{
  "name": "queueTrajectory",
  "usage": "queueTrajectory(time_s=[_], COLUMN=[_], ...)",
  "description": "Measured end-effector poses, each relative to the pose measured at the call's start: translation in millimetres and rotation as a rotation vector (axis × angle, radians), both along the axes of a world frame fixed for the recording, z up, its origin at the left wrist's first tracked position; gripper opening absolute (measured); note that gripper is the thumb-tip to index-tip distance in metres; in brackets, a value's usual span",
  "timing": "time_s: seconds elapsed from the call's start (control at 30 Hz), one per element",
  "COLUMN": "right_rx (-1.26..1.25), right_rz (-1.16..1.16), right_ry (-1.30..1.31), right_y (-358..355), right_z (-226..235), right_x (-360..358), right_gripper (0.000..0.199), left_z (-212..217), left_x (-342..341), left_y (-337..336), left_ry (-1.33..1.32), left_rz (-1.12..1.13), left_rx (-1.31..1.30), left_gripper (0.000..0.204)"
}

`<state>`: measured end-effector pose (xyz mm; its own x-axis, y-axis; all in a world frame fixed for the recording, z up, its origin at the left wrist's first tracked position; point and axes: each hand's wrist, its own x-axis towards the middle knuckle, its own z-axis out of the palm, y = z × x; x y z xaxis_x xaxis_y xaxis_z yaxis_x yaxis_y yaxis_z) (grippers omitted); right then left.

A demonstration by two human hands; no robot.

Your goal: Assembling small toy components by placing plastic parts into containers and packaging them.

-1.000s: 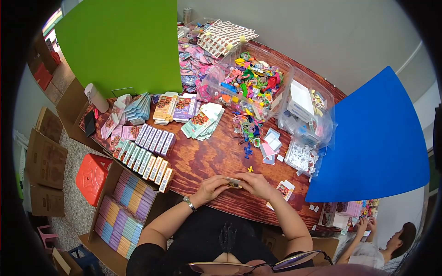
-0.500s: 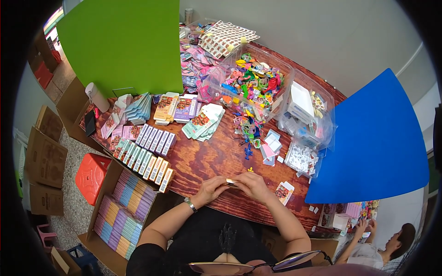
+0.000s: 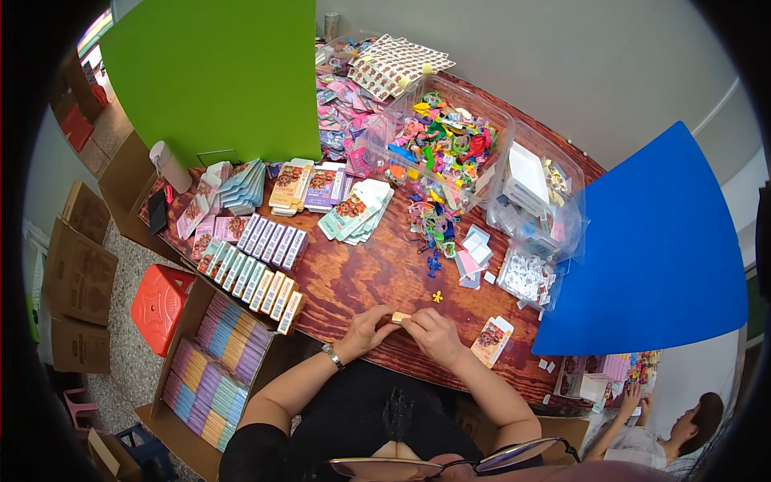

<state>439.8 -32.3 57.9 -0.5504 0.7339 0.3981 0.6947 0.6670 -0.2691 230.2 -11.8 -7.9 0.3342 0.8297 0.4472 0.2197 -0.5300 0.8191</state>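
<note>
Close to the table's front edge, my left hand [image 3: 367, 332] and my right hand [image 3: 436, 336] pinch a small orange card box [image 3: 398, 318] from both sides. Only its narrow orange end shows between the fingertips; the rest is hidden. Just beyond it lies a tiny yellow figure-shaped piece [image 3: 438, 297]. To the right of my right hand rests a flat orange carton [image 3: 491, 341] with a printed front. On the left stand rows of upright filled boxes [image 3: 266, 241] in purple, green and orange.
Flat green cartons [image 3: 357, 210] lie mid-table. Behind are a clear bin of colourful small toys [image 3: 502, 136] and a tub of white pieces [image 3: 526, 277]. A green panel [image 3: 217, 80] and blue panel [image 3: 650, 257] flank the table. A packed carton [image 3: 173, 377] sits left; another person [image 3: 642, 442] works right.
The pale flap seen at the box's end now gives way to an orange end face. My right hand has shifted slightly left; my left hand has hardly moved.
</note>
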Motion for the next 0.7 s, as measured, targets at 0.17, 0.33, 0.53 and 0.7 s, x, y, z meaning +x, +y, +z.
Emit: queueTrajectory(time_s=[0.17, 0.33, 0.53, 0.7], right_rx=[-0.101, 0.018, 0.173, 0.169], right_rz=[0.035, -0.038, 0.019, 0.025], right_ry=[0.209, 0.064, -0.052, -0.015], right_y=[-2, -11, -17, -18], right_z=[0, -16, -27, -33], right_x=[7, 10, 11, 9], right_gripper=[0.034, 0.04, 0.038, 0.039], left_z=[-2, -8, -2, 1], left_x=[0, -2, -11, -13], left_y=[1, 0, 8, 12], left_ry=[0.045, 0.09, 0.252, 0.287], left_rz=[-0.016, -0.019, -0.034, -0.062], left_rx=[0.188, 0.188, 0.474, 0.593], left_gripper=[0.033, 0.032, 0.032, 0.031])
